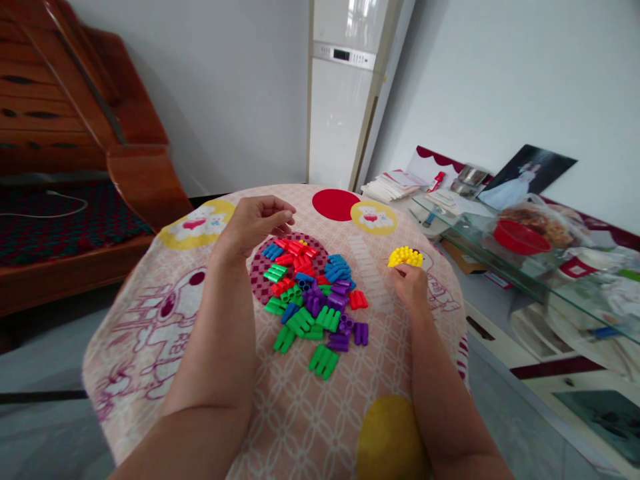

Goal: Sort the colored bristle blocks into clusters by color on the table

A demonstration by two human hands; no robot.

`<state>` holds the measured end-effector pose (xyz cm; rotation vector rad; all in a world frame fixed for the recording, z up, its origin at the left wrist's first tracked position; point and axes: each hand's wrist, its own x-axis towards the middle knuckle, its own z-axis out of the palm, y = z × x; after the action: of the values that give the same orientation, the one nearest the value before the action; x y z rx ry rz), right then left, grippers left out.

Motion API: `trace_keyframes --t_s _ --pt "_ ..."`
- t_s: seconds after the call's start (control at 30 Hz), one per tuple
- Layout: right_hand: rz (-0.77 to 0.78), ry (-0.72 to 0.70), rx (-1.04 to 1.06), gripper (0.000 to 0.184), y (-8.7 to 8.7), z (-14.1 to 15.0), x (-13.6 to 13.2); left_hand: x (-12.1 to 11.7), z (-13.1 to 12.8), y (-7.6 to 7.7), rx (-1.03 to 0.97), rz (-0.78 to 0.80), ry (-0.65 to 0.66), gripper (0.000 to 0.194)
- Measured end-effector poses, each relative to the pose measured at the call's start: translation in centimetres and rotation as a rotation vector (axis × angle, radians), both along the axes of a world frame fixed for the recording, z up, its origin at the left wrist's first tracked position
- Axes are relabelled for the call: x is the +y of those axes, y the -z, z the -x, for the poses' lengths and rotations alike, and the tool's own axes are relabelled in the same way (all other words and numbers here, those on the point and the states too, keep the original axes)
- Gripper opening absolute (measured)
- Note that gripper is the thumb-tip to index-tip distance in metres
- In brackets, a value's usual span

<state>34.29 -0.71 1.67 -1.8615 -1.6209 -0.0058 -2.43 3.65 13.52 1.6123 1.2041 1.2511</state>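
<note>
My left hand [260, 223] hovers over the far left side of a mixed pile of plastic building pieces. Its fingers are bent with thumb and fingertips drawn close, and anything between them is too small to make out. Beneath it lie red pieces [297, 248] and a blue piece [273, 251]. Green pieces [301, 322] and purple pieces [339, 342] spread towards me. To the right, my right hand [413, 283] is closed at the near edge of a cluster of yellow plastic pieces [406, 255], its fingertips on them and partly hidden by the hand.
A patterned cloth [320, 420] covers the round table. Along the right stands a glass shelf [530, 267] with papers, a red bowl [521, 237] and bags. A wooden bench [140, 167] is on the left, and a tall white appliance [340, 113] stands behind.
</note>
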Motion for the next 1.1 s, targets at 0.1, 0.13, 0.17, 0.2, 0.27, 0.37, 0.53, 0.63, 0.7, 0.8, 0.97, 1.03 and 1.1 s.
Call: trace_keyframes --t_s 0.1,0.13,0.17,0.2,0.27,0.37,0.53,0.63,0.7,0.8,0.97,1.03,1.1 --pt "-0.026 -0.077 0.008 0.032 0.3 1.0 0.0 0.6 -0.6 0.6 0.060 -0.005 -0.011 0.028" --pt "-0.020 -0.116 0.007 0.033 0.4 1.4 0.0 0.9 -1.1 0.9 0.106 -0.012 0.001 0.027" --pt "-0.008 -0.154 0.002 0.033 0.5 1.9 0.0 1.2 -1.7 1.2 0.169 -0.021 0.024 0.026" --pt "0.007 -0.186 -0.005 0.033 0.6 2.3 0.0 1.5 -2.4 1.5 0.243 -0.037 0.055 0.026" --pt "0.032 -0.228 -0.013 0.033 0.7 2.9 0.0 1.8 -4.2 2.3 0.421 -0.091 0.146 0.027" --pt "0.049 -0.243 0.002 0.032 0.7 3.4 0.0 1.1 -7.8 3.8 0.684 -0.228 0.340 0.043" --pt "0.052 -0.246 0.043 0.032 0.6 3.2 0.0 -2.2 -13.5 5.8 1.026 -0.256 0.550 0.058" --pt "0.040 -0.254 0.047 0.033 0.6 3.1 0.1 -3.1 -14.5 6.0 1.142 -0.230 0.508 0.040" --pt "0.038 -0.261 0.049 0.032 0.7 3.0 0.1 -2.8 -14.0 5.9 1.171 -0.210 0.465 0.030" --pt "0.043 -0.264 0.047 0.031 0.7 2.9 0.2 -1.1 -11.8 5.8 1.176 -0.145 0.429 0.017" --pt "0.070 -0.272 0.062 0.029 0.4 3.0 0.0 2.2 -6.6 6.1 1.094 0.006 0.422 0.016" --pt "0.103 -0.317 0.108 0.027 0.0 3.5 -0.4 3.1 -4.3 6.1 1.057 0.065 0.396 0.015" --pt "0.152 -0.401 0.176 0.027 -0.4 4.4 -1.0 3.6 -2.2 6.0 0.979 0.107 0.369 0.016"
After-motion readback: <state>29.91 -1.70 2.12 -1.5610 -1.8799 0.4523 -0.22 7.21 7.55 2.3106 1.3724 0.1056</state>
